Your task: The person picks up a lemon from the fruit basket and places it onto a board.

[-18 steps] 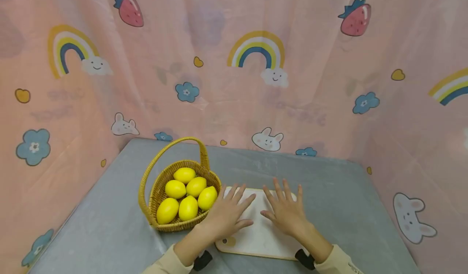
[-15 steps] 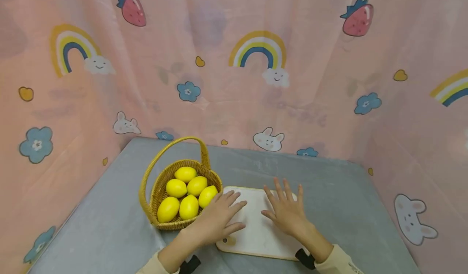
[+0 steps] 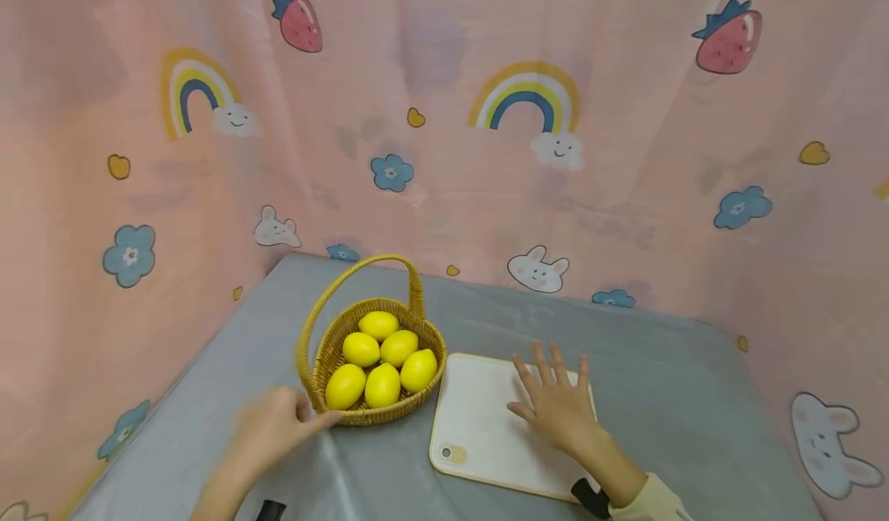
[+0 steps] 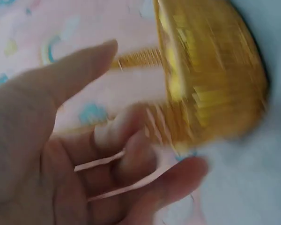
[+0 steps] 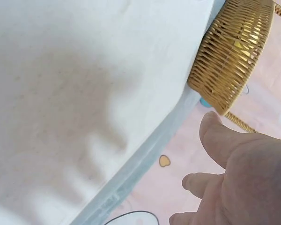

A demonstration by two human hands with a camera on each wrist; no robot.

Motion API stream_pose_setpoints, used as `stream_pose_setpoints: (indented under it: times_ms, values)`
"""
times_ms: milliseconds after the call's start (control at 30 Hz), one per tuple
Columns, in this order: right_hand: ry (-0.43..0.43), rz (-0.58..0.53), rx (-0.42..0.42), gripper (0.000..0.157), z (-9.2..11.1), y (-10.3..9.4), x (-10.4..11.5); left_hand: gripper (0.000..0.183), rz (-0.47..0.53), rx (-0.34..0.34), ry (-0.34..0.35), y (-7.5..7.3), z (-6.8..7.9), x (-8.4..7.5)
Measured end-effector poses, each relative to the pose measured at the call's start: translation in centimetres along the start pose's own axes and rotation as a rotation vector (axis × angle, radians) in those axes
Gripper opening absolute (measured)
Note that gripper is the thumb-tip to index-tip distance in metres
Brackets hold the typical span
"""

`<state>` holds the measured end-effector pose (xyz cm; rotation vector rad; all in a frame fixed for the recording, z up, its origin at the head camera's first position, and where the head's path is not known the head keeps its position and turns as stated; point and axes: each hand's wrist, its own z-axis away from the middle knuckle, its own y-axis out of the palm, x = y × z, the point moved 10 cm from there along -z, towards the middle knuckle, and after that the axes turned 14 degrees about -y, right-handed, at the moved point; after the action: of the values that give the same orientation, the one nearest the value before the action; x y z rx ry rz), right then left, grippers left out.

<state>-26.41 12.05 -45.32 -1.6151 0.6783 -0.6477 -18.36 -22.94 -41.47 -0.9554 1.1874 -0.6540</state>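
Note:
My left hand [image 3: 269, 427] is beside the near left side of a yellow wicker basket [image 3: 378, 416], at the foot of its arched handle [image 3: 321, 322]. Its thumb stretches along the near rim. In the left wrist view the fingers [image 4: 136, 157] bend loosely and overlap the handle's base, while the thumb [image 4: 86, 65] stays apart. Several lemons [image 3: 382, 386] lie in the basket. Over a white cutting board [image 3: 475, 409], my right hand [image 3: 561, 414] is spread with straight fingers. Its shadow falls on the board in the right wrist view.
The board lies just right of the basket, its hole [image 3: 446, 452] at the near left corner. Both rest on a table with a grey cover [image 3: 667, 405]. A pink patterned curtain [image 3: 444, 143] encloses the back and sides.
My left hand has moved left, from over the board to the basket's left side. My right hand keeps its place over the board. The head view has turned slightly left.

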Motion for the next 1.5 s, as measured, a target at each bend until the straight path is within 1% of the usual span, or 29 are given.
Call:
stream_pose_setpoints:
  times_ms: [33, 67, 100, 167, 233, 300, 333, 400, 467, 567, 633, 700, 833, 933, 1000, 1067, 1133, 1200, 1267, 1367, 1500]
  values:
    - [-0.004, 0.0, -0.003, 0.071, -0.1, 0.0, 0.1, 0.052, -0.009, -0.032, -0.039, -0.4, -0.3, 0.9]
    - [-0.008, 0.005, 0.001, 0.071, -0.2, 0.0, 0.2, 0.05, -0.012, -0.072, -0.059, -0.7, -0.6, 1.5]
    - [-0.009, 0.003, 0.004, 0.071, -0.4, -0.1, 0.3, 0.049, 0.003, -0.108, -0.062, -0.9, -0.9, 2.0]
    - [-0.012, -0.002, 0.019, 0.071, -0.7, -0.3, 0.7, 0.058, 0.06, -0.156, -0.024, -0.6, -1.5, 2.5]
    - [-0.014, -0.001, 0.041, 0.071, -1.1, -0.6, 1.1, 0.071, 0.14, -0.168, 0.048, 0.3, -2.2, 2.4]
    - [-0.019, 0.003, 0.058, 0.069, -1.6, -0.9, 1.5, 0.076, 0.227, -0.153, 0.119, 1.4, -2.8, 2.2]
    - [-0.024, 0.013, 0.068, 0.067, -1.9, -1.1, 1.7, 0.075, 0.262, -0.147, 0.142, 1.8, -3.1, 2.2]
    - [-0.041, 0.028, 0.089, 0.063, -2.5, -1.2, 2.1, 0.07, 0.323, -0.138, 0.165, 2.5, -3.4, 2.3]
    - [-0.064, 0.021, 0.112, 0.057, -3.1, -1.3, 2.5, 0.074, 0.37, -0.129, 0.172, 3.0, -3.5, 2.5]
    - [-0.098, -0.063, 0.131, 0.045, -4.3, -1.5, 3.1, 0.081, 0.397, -0.1, 0.165, 3.5, -3.7, 3.1]
    - [-0.116, -0.152, 0.143, 0.037, -5.4, -1.8, 3.6, 0.083, 0.404, -0.07, 0.161, 4.0, -3.8, 3.3]
    - [-0.149, -0.244, 0.145, 0.031, -6.8, -2.3, 4.3, 0.08, 0.411, -0.047, 0.155, 4.3, -4.0, 3.5]
    - [-0.312, -0.378, 0.171, 0.024, -9.8, -3.7, 6.8, 0.081, 0.429, -0.023, 0.137, 4.7, -4.1, 3.7]
    - [-0.447, -0.464, 0.232, 0.026, -11.7, -4.3, 9.1, 0.082, 0.444, -0.013, 0.124, 4.9, -4.3, 3.9]
    - [-0.496, -0.514, 0.288, 0.029, -12.9, -4.4, 10.3, 0.079, 0.451, -0.012, 0.134, 5.1, -4.3, 3.9]
    - [-0.53, -0.538, 0.339, 0.032, -13.9, -4.4, 11.2, 0.077, 0.461, -0.013, 0.142, 5.1, -4.3, 3.8]
    - [-0.546, -0.543, 0.383, 0.034, -14.8, -4.1, 12.0, 0.077, 0.474, -0.021, 0.158, 5.0, -4.4, 3.7]
    - [-0.558, -0.524, 0.419, 0.036, -15.5, -3.8, 12.6, 0.077, 0.502, -0.02, 0.162, 4.9, -4.5, 3.7]
    - [-0.547, -0.506, 0.463, 0.038, -16.0, -3.3, 13.1, 0.077, 0.527, -0.018, 0.164, 4.9, -4.5, 3.6]
    - [-0.522, -0.483, 0.522, 0.041, -16.6, -2.3, 13.6, 0.076, 0.545, -0.007, 0.148, 4.9, -4.6, 3.9]
    - [-0.465, -0.453, 0.598, 0.043, -17.3, -1.0, 13.9, 0.078, 0.557, 0.007, 0.125, 5.1, -4.6, 4.3]
